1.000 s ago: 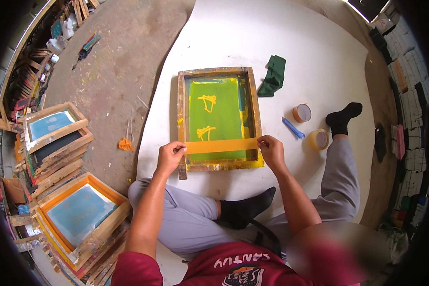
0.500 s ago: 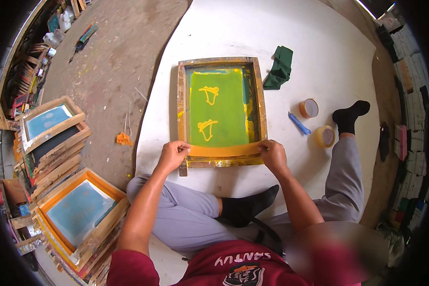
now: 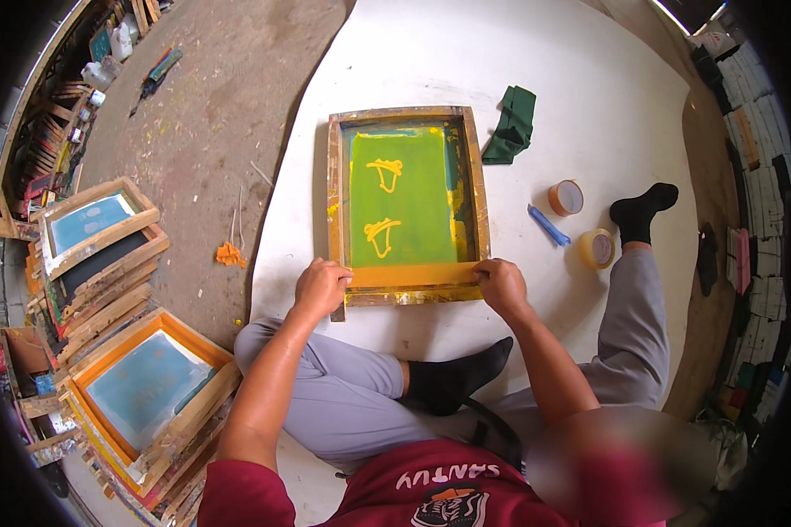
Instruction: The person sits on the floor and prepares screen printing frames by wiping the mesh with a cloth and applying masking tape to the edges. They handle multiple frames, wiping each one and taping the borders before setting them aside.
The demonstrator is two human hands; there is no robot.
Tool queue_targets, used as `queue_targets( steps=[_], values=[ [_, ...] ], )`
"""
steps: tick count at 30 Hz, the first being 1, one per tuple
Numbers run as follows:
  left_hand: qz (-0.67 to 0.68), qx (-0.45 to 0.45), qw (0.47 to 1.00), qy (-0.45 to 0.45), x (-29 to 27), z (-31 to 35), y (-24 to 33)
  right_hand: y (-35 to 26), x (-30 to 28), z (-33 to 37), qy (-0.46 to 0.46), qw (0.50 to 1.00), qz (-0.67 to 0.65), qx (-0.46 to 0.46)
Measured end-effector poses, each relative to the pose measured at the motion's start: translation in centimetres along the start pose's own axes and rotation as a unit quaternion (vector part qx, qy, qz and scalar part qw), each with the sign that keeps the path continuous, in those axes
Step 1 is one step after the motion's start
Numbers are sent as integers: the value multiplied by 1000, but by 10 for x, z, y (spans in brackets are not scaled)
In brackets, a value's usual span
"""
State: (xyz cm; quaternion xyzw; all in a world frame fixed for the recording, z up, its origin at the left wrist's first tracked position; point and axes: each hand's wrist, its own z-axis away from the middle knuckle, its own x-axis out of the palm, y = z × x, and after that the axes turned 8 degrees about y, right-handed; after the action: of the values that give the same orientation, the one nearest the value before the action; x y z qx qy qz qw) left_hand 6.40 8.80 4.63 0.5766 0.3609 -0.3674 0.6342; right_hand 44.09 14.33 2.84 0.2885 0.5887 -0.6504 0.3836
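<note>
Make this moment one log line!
left hand: holds orange tape strip, left end | right hand: holds right end | strip: over green screen, near end

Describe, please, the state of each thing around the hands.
Orange tape strip: stretched straight
Left hand: pinching the strip's left end
Right hand: pinching the strip's right end
Wooden frame: flat, paint-stained
Green screen: marked with two yellow outlines
Green cloth: folded, lying loose
Blue slim tool: lying loose
Orange roll: set down, unheld
Pale yellow roll: set down, unheld
</note>
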Motion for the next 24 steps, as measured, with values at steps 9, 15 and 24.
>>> queue_targets(
  steps=[9,15,24],
  values=[
    [-112,72,988,-75,16,-2,-2,-9,7,-1,-67,988,135,-39],
    [-186,54,974,-122,21,-11,12,-33,2,-8,-138,957,246,-71],
    [-201,65,965,-157,20,-16,18,-42,8,-11,-162,934,306,-86]
  ],
)
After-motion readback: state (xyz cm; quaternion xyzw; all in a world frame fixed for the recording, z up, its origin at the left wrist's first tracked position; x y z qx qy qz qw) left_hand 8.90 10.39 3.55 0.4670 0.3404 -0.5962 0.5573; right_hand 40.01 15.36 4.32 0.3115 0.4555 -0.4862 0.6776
